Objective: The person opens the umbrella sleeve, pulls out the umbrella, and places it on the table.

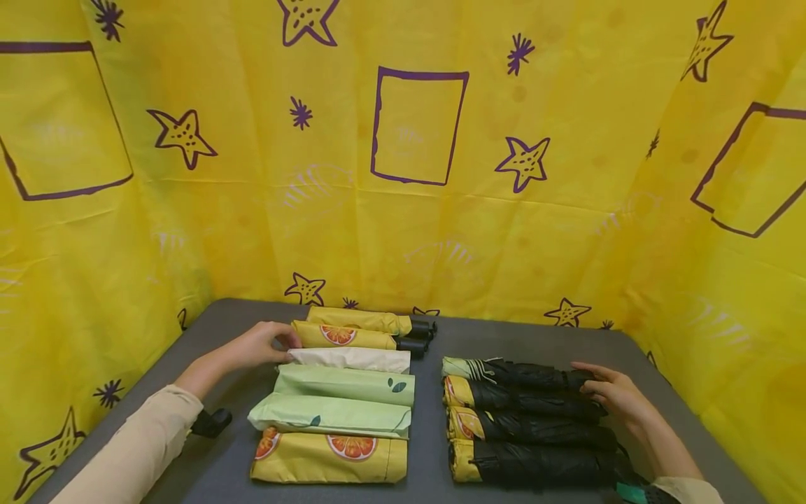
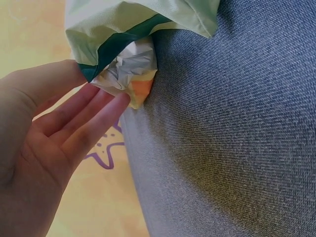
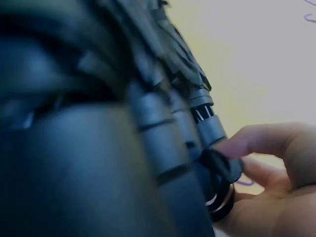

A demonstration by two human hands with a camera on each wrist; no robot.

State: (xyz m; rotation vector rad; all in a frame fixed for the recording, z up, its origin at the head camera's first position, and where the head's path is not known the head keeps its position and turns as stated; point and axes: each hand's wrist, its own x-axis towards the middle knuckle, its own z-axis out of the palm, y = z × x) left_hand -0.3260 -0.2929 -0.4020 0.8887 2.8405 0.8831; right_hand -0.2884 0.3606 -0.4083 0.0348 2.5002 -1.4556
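quietly, two bare hands attend to opposite ends of two rows of folded umbrellas and cloth sleeves on a dark surface (image 1: 217, 472). at left, the left hand (image 1: 252, 344) reaches in from the left edge, its fingers loosely spread and nearly straight at the left end of a pale sleeve (image 1: 355, 359), just beside an orange-printed umbrella (image 1: 371, 339). its thumb tip is hidden behind a dark-green hem (image 2: 131, 38), so how firmly it touches cannot be told. toward the front edge lie two green sleeves (image 1: 352, 383) and a yellow sleeve (image 1: 302, 463). at right, the fingers of the right hand (image 1: 630, 402) appear to pinch the black handle end (image 3: 232, 170) of the far dark umbrella (image 1: 532, 376), the one nearest the back edge among four side by side. that umbrella stretches leftward from the right fingers, the pale sleeve rightward from the left; their long axes run left to right, roughly parallel to the back edge, a strip of surface between their facing ends. the right hand is nearer the umbrella, the left hand nearer the sleeve.
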